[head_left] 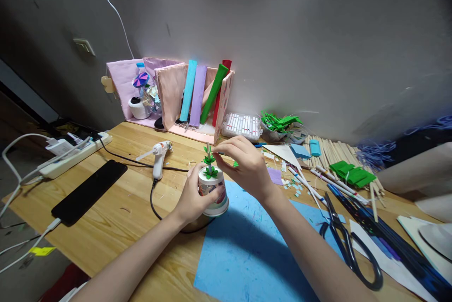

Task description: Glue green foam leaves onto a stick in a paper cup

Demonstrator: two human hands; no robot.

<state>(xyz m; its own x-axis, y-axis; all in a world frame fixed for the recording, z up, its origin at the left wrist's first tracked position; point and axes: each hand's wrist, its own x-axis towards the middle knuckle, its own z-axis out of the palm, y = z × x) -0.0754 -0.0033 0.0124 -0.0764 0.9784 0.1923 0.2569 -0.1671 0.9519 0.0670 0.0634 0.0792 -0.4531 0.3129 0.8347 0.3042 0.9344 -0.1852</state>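
An upside-down paper cup [213,198] with a printed side stands near the left edge of the blue sheet. My left hand [194,198] is wrapped round it, thumb across the front. From the cup's base rises a thin upright stick [208,149] with small green leaves [211,171] set round it in tiers. My right hand [245,163] reaches in from the right, its thumb and forefinger pinched at a green leaf beside the upper stick. The fingertips partly hide that leaf. Another green piece [236,164] shows beneath the right hand; whether it is held I cannot tell.
A glue gun [159,158] stands left of the cup, its cable on the table. Further left lie a phone [90,191] and power strip [76,156]. Scissors [348,241], markers and wooden sticks crowd the right. Crepe paper rolls [197,97] stand in a holder behind.
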